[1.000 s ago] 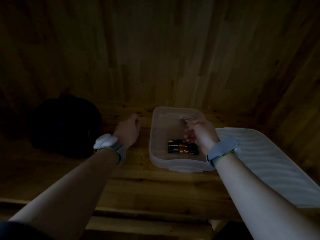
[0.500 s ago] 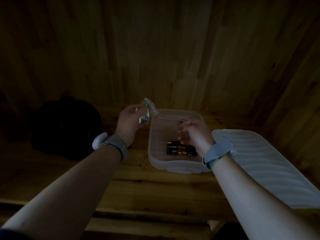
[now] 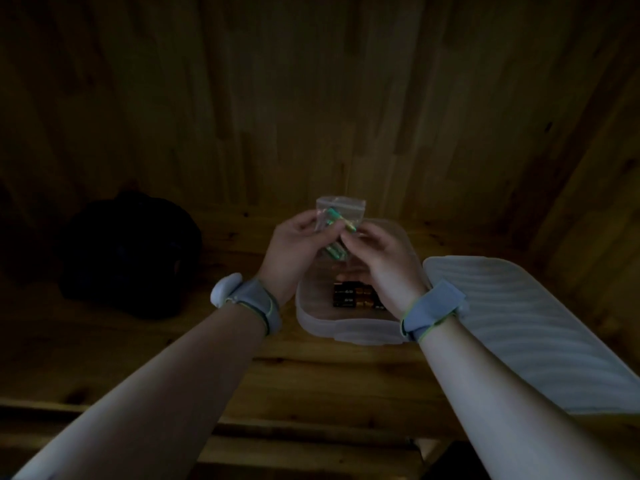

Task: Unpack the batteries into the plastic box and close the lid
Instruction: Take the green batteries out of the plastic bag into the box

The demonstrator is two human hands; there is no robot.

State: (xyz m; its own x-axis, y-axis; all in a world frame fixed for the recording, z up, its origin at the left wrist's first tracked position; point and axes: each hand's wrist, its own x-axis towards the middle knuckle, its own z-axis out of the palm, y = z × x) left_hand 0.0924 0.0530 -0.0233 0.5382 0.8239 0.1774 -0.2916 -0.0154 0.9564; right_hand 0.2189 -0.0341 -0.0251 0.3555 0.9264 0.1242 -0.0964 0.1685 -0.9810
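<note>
A clear plastic box (image 3: 343,330) sits open on the wooden table, with several black-and-gold batteries (image 3: 355,295) lying inside near its front. Above the box I hold a small clear zip bag (image 3: 341,211) with green batteries (image 3: 334,216) in it. My left hand (image 3: 298,247) grips the bag's left side from below. My right hand (image 3: 377,254) pinches the bag's right side, at the tip of a green battery. The white ribbed lid (image 3: 526,327) lies flat to the right of the box.
A dark bag-like object (image 3: 128,251) sits on the table to the left, hard to make out in the dim light. A wooden wall (image 3: 311,98) rises behind the box. The table's front edge (image 3: 311,420) runs below my forearms.
My left hand lifted the zip bag from left of the box to above it. My right hand came up out of the box and took hold of the bag too.
</note>
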